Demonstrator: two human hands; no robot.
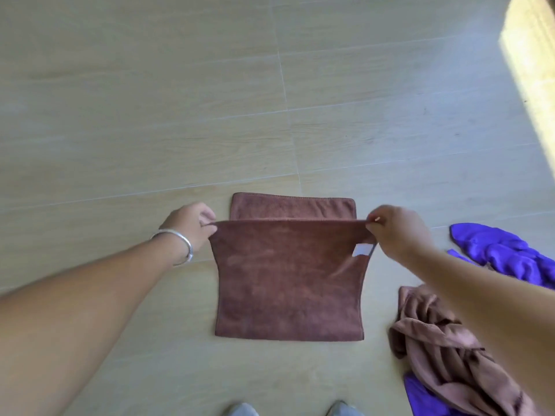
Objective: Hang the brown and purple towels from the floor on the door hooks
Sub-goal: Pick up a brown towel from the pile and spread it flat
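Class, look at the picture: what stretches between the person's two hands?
In the head view, the top edge of the dark brown towel runs taut from the left hand to the right hand, each pinching one corner.

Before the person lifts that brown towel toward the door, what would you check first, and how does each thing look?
1. Left hand pinches its corner of the brown towel: ok.
2. Right hand pinches the other corner: ok.
3. Top edge pulled straight between the hands: ok.
4. Towel off the floor: not ok, its far end lies flat.
5. Door hooks within reach: cannot tell, none in view.
6. Other towels picked up: not ok, the purple towel and a lighter brown towel lie crumpled on the floor.
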